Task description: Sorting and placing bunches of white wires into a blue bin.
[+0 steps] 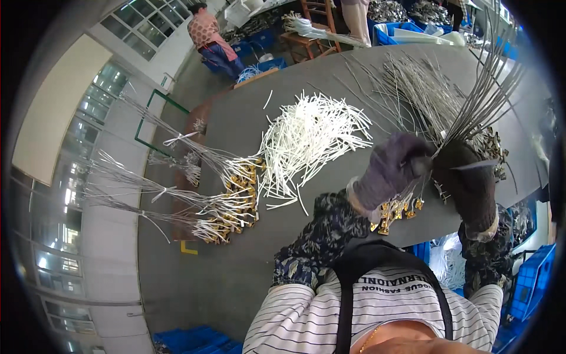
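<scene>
Wire bundle (483, 94) is standing at the right, above the counter (236, 127); the right hand (469, 177) is holding it, fingers wrapped around the gathered strands, presumably to stop them scattering, while the free ends are fanning upward. Left hand (398, 165) is resting curled beside it; whether it is gripping anything, I cannot tell. Tied bundles (227, 206) are lying at left, apparently for separation from white tubes (312, 138) heaped mid-counter.

my gloved left grip (401, 164) and right grip (467, 177) meet at gray wires (469, 118); white tubes (312, 135) lie on the bench (233, 127).
</scene>
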`<state>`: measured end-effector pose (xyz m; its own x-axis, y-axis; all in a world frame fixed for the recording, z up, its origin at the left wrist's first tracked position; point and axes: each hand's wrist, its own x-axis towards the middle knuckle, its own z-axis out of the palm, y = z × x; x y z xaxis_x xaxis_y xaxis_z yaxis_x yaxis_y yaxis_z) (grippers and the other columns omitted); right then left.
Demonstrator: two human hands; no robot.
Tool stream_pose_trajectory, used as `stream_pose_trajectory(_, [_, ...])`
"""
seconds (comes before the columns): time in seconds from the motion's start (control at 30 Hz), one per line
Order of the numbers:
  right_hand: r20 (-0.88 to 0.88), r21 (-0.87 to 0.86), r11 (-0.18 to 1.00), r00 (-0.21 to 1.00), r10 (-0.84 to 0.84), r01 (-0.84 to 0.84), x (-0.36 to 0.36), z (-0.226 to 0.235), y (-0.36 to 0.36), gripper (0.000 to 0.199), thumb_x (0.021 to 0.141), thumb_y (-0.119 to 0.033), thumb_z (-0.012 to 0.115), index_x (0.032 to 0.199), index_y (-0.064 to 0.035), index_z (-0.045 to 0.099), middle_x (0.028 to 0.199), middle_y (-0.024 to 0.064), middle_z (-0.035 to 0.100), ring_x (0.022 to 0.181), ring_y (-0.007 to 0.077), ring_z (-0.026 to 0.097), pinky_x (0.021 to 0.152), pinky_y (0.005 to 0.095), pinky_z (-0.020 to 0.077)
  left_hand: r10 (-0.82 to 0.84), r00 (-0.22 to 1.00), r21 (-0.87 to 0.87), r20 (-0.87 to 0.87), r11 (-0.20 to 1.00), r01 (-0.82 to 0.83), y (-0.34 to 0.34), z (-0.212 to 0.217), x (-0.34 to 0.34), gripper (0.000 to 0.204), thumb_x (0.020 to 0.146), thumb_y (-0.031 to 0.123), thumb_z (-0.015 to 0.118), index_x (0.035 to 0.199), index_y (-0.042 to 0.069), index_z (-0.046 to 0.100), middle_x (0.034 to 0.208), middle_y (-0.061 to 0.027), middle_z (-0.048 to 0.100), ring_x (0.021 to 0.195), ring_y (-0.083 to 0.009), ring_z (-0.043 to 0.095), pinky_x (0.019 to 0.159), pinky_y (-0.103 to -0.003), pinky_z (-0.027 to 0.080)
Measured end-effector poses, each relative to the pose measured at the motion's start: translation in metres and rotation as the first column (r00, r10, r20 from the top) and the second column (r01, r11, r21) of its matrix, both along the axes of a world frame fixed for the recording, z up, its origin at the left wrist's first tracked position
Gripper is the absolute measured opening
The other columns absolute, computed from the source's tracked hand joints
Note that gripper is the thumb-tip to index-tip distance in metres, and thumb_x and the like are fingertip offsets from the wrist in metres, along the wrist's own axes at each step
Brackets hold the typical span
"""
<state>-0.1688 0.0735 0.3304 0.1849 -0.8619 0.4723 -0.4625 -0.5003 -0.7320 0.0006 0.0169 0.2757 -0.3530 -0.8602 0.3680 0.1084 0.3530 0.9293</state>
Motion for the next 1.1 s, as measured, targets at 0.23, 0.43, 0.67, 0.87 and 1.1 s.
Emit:
stream_pose_trajectory(0.23, [0.126,-0.095,0.979,0.974,0.191,-0.179,-0.013,-0.006,-0.016,0.013,0.069,-0.006,0.068,0.079,-0.0037,0.06,0.077,0.0109,0.059,0.066,0.024,0.061,0.057,0.0328,0.0465,0.073,0.995,-0.635,0.073,0.773,-0.01,-0.002,-0.004,-0.001,0.017,0.079,0.021,0.069,0.09,0.009,0.064,0.108,-0.0128,0.056,0.099,-0.0281,0.057,0.089,-0.043,0.043])
stream_pose_trajectory(0.43, [-0.453,-0.71,0.682,0.855,-0.251,-0.176,-0.003,0.019,-0.023,0.021,0.06,-0.016,0.065,0.079,-0.0063,0.062,0.074,0.0083,0.057,0.064,0.0252,0.059,0.055,0.0378,0.0437,-0.11,0.975,-0.247,-0.194,0.967,0.06,0.001,-0.013,-0.015,0.022,0.078,0.021,0.071,0.094,0.007,0.064,0.102,-0.0109,0.058,0.094,-0.0238,0.058,0.082,-0.035,0.047])
stream_pose_trajectory(0.67, [-0.502,-0.657,0.749,0.793,-0.346,-0.089,-0.009,0.016,-0.017,0.019,0.059,-0.016,0.065,0.077,-0.0092,0.064,0.076,0.0051,0.058,0.063,0.0258,0.056,0.056,0.0396,0.0412,-0.184,0.961,-0.184,-0.206,0.972,0.146,-0.014,-0.008,-0.01,0.031,0.078,0.026,0.075,0.102,0.008,0.066,0.091,-0.0014,0.061,0.083,-0.0139,0.058,0.074,-0.029,0.046])
stream_pose_trajectory(0.87, [-0.544,-0.627,0.773,0.763,-0.349,-0.092,-0.032,0.011,-0.009,0.015,0.06,-0.015,0.065,0.074,-0.0095,0.064,0.075,0.0053,0.057,0.07,0.0247,0.056,0.062,0.0383,0.0423,0.544,0.773,-0.915,0.326,0.389,0.113,-0.045,0.031,0.017,0.022,0.067,0.011,0.076,0.083,0.01,0.063,0.075,-0.0009,0.057,0.077,-0.0211,0.058,0.07,-0.033,0.047])
stream_pose_trajectory(1.1, [-0.329,-0.214,0.977,0.943,-0.057,-0.015,-0.019,0.009,0.004,0.018,0.055,-0.011,0.068,0.072,-0.0071,0.062,0.079,0.0049,0.06,0.074,0.0274,0.058,0.071,0.038,0.0457,0.089,0.984,-0.246,0.157,0.968,-0.049,-0.042,-0.002,-0.003,0.015,0.08,0.014,0.07,0.088,0.007,0.061,0.074,-0.0032,0.059,0.067,-0.0138,0.06,0.057,-0.027,0.048])
